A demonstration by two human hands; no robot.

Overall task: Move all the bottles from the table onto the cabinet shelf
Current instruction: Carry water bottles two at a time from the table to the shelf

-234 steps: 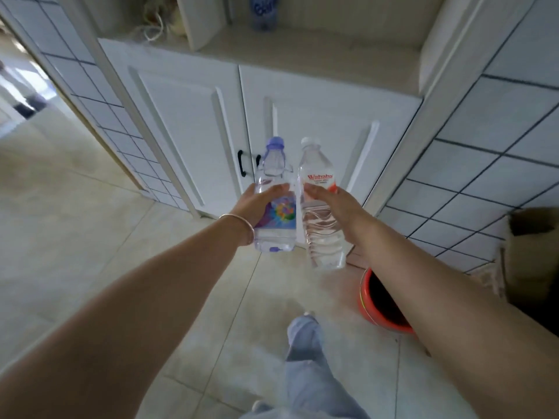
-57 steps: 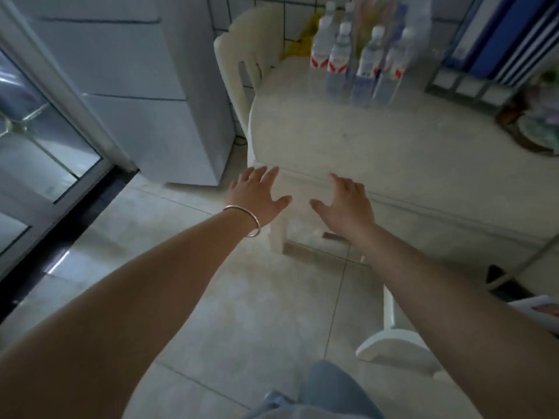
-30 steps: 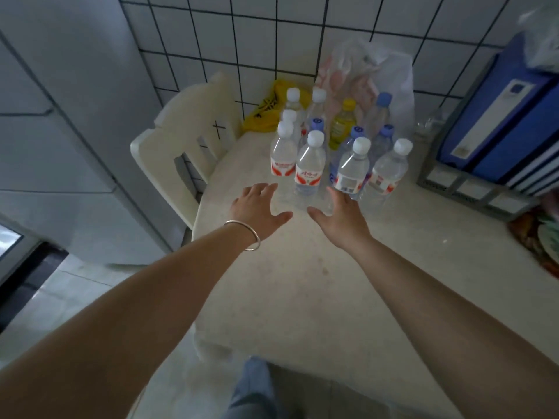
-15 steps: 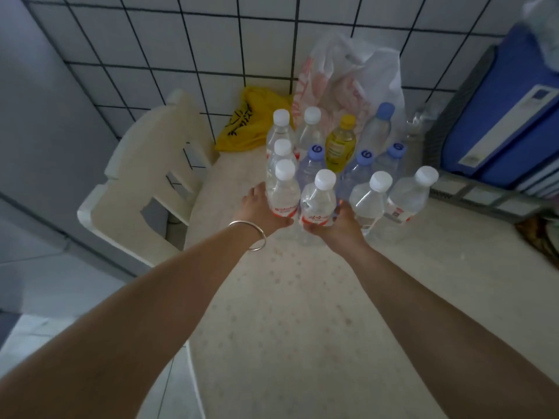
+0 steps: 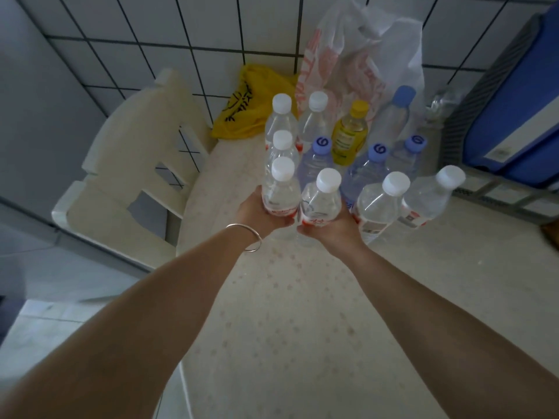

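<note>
Bottles upright on table, clear liquid inside; L hand & R hand each grip one.

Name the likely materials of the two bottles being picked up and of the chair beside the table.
Left bottle and right bottle: probably clear glossy plastic, see-through walls, opaque white caps. Chair: likely moulded cream plastic, smooth, one-piece, slightly shiny.

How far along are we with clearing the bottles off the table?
Done: cannot tell, the shelf is out of view. In hand: left hand grips one white-capped bottle, right hand another. Left: ten more on the table, including the yellow-capped bottle.
</note>
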